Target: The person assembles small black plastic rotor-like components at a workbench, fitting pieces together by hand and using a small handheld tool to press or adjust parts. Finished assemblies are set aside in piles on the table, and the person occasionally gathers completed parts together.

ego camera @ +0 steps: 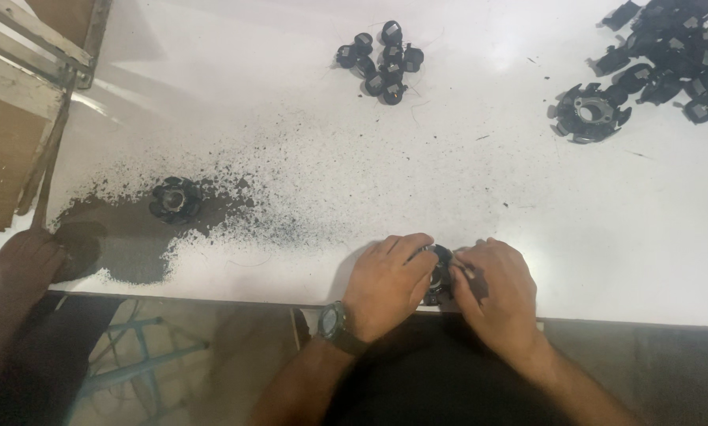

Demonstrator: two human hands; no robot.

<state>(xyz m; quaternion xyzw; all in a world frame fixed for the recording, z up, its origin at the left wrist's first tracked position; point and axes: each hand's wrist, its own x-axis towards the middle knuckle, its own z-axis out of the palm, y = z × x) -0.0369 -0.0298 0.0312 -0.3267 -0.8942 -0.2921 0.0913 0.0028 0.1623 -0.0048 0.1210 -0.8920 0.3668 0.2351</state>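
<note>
We see the left hand and right hand both pinching one black round part at the white table's near edge, each grip pressed together on it.

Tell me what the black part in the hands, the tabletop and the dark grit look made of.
Black part between left hand and right hand: probably moulded plastic, matt black; mostly hidden. Tabletop: smooth white laminate or painted board, with soft glare. Dark grit: fine black powder or filings, scattered specks; material unclear.
</note>
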